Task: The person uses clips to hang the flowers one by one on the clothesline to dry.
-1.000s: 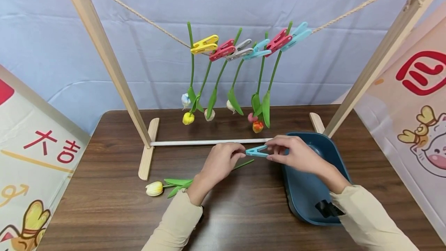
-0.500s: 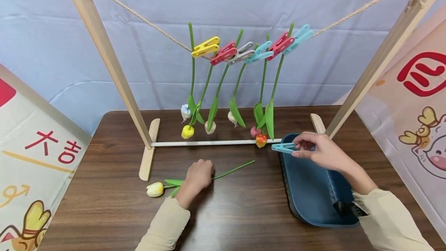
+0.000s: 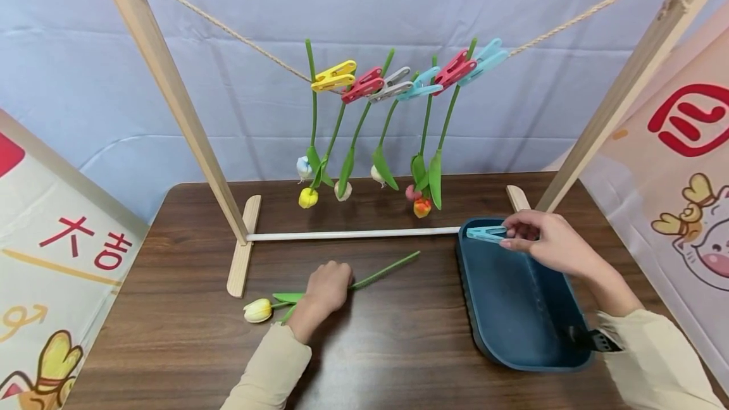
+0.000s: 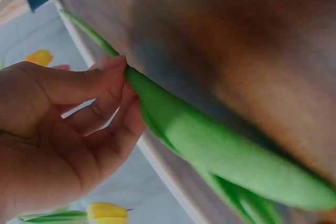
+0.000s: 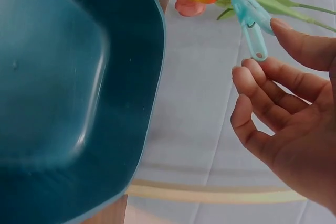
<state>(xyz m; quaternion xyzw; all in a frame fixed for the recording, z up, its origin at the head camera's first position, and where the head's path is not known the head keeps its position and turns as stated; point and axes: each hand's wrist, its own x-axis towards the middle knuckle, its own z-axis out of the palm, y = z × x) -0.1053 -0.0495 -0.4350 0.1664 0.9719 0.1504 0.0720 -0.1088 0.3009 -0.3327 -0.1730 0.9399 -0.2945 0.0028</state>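
Note:
A pale yellow tulip [image 3: 258,310] lies on the wooden table, its green stem pointing to the right. My left hand [image 3: 327,286] pinches that stem between thumb and fingers, just by the green leaf [image 4: 210,145] in the left wrist view. Over the back of a dark blue tray [image 3: 532,309], my right hand [image 3: 549,242] holds a light blue clothespin [image 3: 486,233] by its handles. Thumb and fingertips sit on the two handle ends of the clothespin [image 5: 251,24] in the right wrist view.
A wooden frame [image 3: 171,100] carries a sagging rope [image 3: 228,29]. Several clothespins, such as the yellow clothespin [image 3: 334,76], hold tulips upside down on it. A white rod [image 3: 353,234] joins the frame's feet. Printed cloths stand at both sides.
My left hand has left the clothespin and gone down to the tulip stem, which has now shifted slightly. The right hand has carried the clothespin rightward over the tray.

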